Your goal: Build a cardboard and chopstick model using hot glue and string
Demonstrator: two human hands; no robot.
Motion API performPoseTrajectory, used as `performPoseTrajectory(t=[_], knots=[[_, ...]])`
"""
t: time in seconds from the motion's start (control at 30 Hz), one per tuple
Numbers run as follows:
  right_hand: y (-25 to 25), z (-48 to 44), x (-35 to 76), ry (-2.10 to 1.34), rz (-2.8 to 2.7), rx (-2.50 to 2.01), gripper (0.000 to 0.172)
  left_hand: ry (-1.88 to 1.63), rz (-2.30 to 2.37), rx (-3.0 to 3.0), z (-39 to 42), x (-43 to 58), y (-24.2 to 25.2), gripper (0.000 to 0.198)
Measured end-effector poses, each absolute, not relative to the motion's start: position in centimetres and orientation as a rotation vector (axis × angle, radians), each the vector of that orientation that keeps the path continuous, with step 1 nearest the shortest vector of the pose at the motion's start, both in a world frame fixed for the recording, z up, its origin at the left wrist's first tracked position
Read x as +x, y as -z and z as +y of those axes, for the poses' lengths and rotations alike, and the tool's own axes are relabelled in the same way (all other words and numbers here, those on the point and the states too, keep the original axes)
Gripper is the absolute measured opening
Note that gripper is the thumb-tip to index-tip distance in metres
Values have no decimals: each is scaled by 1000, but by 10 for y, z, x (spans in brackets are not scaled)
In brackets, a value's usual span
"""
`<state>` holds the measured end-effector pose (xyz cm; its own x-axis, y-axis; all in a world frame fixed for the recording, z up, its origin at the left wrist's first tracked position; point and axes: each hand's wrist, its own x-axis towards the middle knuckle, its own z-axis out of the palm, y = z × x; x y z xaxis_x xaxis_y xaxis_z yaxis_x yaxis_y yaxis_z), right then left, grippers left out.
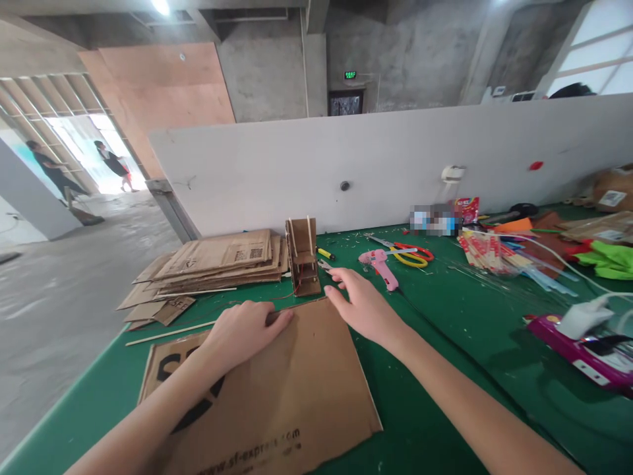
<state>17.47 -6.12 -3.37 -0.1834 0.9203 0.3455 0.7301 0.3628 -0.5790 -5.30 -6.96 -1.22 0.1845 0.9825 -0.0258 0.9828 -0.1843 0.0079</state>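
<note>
A brown cardboard sheet (311, 376) with black print lies on the green table in front of me. My left hand (242, 333) is at its far edge, thumb flat on top and fingers bent over the edge, their tips hidden. Just beyond the sheet's far right corner is my right hand (363, 303), its thumb stretched apart from its bent fingers. By the right fingertips lies a small metal tool, seemingly pliers (324, 264), partly covered by the hand. Behind the sheet stands a small cardboard structure (304, 257) with wooden sticks and a thin red wire.
Cardboard pieces (212, 257) are stacked at the left. A pink glue gun (380, 262), scissors with red and yellow handles (410, 256) and a yellow pen-like tool (326, 253) lie behind. A purple power strip (583, 349) sits right; a white partition (277, 171) borders the table.
</note>
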Motion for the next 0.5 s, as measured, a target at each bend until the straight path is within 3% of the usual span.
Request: performPoseTrajectory(t=[0.1, 0.27, 0.5], knots=[[44, -58, 193, -175, -1988, -1655, 29, -31, 2031, 2403, -59, -48, 15, 61], [40, -53, 222, 70, -2109, -2183, 40, -82, 2109, 2413, -53, -55, 15, 59], [46, -49, 225, -49, -2239, -2336, 41, 33, 1816, 2450, -60, -61, 29, 60]])
